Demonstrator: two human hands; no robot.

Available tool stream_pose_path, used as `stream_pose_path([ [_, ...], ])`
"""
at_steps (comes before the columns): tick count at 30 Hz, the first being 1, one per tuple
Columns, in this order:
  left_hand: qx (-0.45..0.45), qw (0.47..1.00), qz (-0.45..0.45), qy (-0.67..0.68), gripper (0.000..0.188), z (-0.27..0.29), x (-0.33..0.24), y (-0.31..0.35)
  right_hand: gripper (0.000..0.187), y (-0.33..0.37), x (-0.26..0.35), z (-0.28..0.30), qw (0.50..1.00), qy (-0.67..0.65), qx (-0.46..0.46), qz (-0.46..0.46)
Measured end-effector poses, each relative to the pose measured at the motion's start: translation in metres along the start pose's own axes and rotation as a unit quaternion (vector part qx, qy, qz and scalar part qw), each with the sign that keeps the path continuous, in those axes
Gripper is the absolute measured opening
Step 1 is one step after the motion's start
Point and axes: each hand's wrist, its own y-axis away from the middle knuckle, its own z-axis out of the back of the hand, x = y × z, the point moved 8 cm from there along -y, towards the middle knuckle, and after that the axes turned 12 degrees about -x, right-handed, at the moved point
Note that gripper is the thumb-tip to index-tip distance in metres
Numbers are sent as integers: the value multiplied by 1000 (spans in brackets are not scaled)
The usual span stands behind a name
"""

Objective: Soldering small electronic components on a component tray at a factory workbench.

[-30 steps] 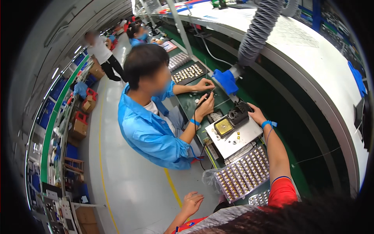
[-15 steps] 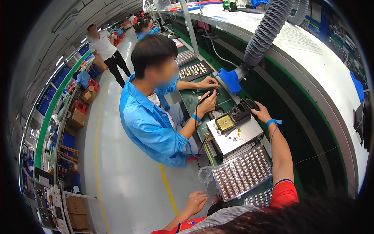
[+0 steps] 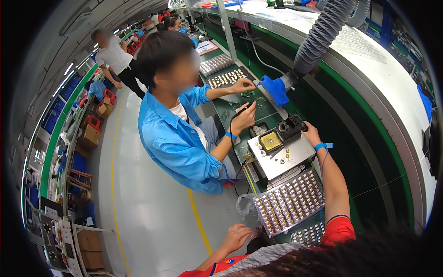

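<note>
My right hand [image 3: 312, 133], with a blue strap at the wrist, grips the far right end of a black soldering iron stand [image 3: 290, 129]. Some of its fingers are hidden behind the stand. The stand holds a yellow sponge tray [image 3: 270, 141] and rests on a silver metal box [image 3: 268, 167]. Small metal parts [image 3: 282, 160] lie on the box beside the tray. Low at the centre, my left hand [image 3: 237, 237] hovers near my lap, empty, its fingers loosely curved. Between my arms sits a clear tray of small gold-and-silver parts [image 3: 290, 202].
A co-worker in a blue jacket [image 3: 177, 138] sits at left, holding a soldering iron [image 3: 242, 111] by the bench. A grey duct hose [image 3: 318, 41] with blue cloth [image 3: 275, 91] hangs above. A second parts tray [image 3: 309, 234] lies nearest me; a plastic bag [image 3: 246, 205] hangs beside.
The co-worker's hands have moved apart, and a green piece now shows under the farther one. The standing person has shifted left in view. My right hand stays on the stand.
</note>
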Motion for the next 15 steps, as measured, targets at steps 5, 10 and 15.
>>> stream_pose_path([
  [5, -3, 1000, 5, 5, 14, 2, 2, 0, 52, -3, 4, -2, 1000, 14, 10, 17],
  [10, 12, 1000, -3, 8, 14, -3, 0, 1, 49, 0, -17, -3, 1000, -14, 17, -4],
  [15, 29, 999, -9, 32, 14, -11, -10, 7, 54, 29, 22, 41, 998, 36, -55, 2],
])
